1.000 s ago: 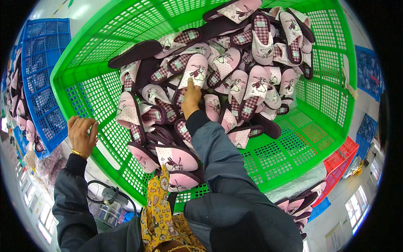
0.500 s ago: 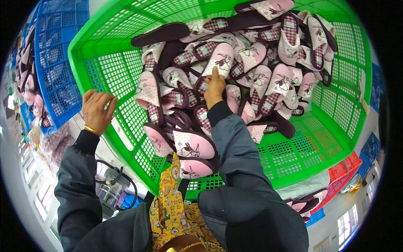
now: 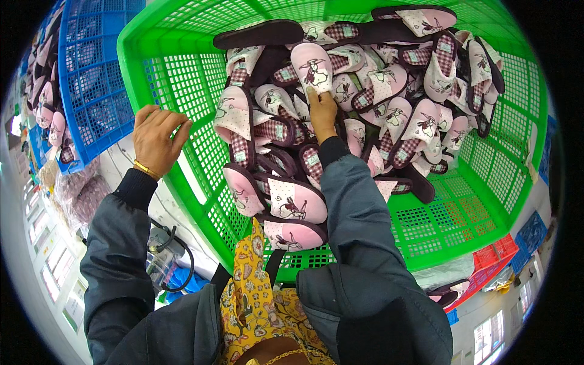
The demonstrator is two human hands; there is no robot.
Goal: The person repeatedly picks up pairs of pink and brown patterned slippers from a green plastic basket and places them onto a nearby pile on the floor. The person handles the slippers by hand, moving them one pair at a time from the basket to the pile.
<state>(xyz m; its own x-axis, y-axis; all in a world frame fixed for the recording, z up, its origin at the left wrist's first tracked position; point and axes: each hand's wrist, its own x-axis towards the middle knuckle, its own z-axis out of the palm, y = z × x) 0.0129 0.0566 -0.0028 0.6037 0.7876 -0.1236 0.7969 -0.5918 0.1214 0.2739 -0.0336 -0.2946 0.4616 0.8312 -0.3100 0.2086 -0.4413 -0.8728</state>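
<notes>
My right hand (image 3: 324, 112) grips a pink and white slipper (image 3: 312, 64) by its toe-cap's edge, thumb on top, over a pile of like slippers. The slipper has a dark line drawing on its upper. My left hand (image 3: 159, 140) lies over the left rim of the green basket (image 3: 210, 234), fingers curled, thumb slightly apart; the fingertips are partly hidden. Heaped in the basket, slippers with checked insoles and dark soles lie at many angles, such as a pink one (image 3: 298, 201) near me and an upturned dark-soled one (image 3: 258, 34) at the back left.
A blue mesh crate (image 3: 97, 79) with more slippers stands at the left. Below it are a plastic-wrapped bundle (image 3: 88, 198) and a clear device with a black hose (image 3: 159, 261). A red crate (image 3: 496, 252) and more slippers (image 3: 449, 292) sit beyond the basket's right front edge.
My right hand has lifted the slipper slightly and turned its toe farther away from me. The whole view has shifted; my left hand stays at the basket's rim.
</notes>
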